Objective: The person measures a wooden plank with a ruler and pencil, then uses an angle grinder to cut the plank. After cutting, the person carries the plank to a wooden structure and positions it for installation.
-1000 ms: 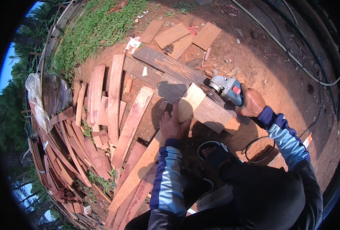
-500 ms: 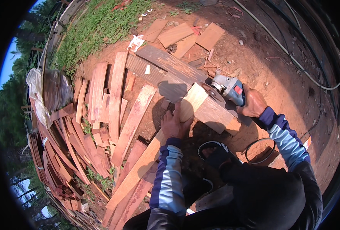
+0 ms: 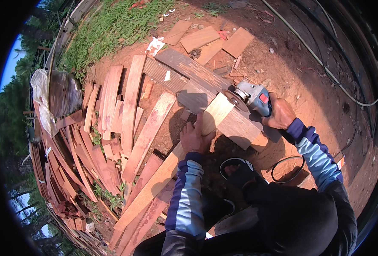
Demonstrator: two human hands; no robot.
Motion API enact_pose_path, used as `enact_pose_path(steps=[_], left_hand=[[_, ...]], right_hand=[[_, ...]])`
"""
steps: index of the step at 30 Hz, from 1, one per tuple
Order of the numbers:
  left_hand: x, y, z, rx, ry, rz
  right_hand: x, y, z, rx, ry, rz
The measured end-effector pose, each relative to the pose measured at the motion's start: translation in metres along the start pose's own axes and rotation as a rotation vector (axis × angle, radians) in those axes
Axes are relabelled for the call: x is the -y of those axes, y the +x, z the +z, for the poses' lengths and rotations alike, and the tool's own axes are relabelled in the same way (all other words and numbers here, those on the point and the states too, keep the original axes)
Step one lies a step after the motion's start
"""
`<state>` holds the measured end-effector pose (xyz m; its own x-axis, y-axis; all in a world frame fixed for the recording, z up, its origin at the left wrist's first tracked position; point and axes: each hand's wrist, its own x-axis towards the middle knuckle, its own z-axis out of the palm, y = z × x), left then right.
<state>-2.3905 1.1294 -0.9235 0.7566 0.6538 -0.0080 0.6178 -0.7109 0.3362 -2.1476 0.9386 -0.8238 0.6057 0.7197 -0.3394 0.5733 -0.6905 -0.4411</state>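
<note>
A long light-brown wooden plank [image 3: 154,190] runs up from the lower left, and its pale far end rests across a wider board [image 3: 240,127] on the ground. My left hand [image 3: 195,136] grips the plank near that end, with the index finger laid forward along its edge. In my right hand [image 3: 280,113] is a blue and silver angle grinder [image 3: 253,97], held by its body. The grinder's round disc [image 3: 233,99] stands on edge at the plank's far end; whether it touches the wood I cannot tell.
Reddish planks [image 3: 148,136] lie in a loose pile at left, beside plastic sheeting [image 3: 42,96]. Weathered boards [image 3: 189,70] lie ahead, with short offcuts [image 3: 238,42] beyond. A pale hose [image 3: 312,51] curves along the right. A black cable loop [image 3: 288,181] lies near my sandalled foot [image 3: 236,168].
The view has shifted slightly. The grinder's disc is a touch closer to the plank's end. Both hands keep their holds.
</note>
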Motion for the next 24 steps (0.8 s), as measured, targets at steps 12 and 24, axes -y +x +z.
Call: enact_pose_path(steps=[12, 24], left_hand=[[0.002, -0.002, -0.002, -0.031, -0.007, 0.033], [-0.015, 0.006, -0.013, 0.134, 0.013, -0.041]], right_hand=[[0.013, 0.007, -0.004, 0.007, -0.014, 0.019], [0.001, 0.015, -0.008, -0.113, 0.125, 0.049]])
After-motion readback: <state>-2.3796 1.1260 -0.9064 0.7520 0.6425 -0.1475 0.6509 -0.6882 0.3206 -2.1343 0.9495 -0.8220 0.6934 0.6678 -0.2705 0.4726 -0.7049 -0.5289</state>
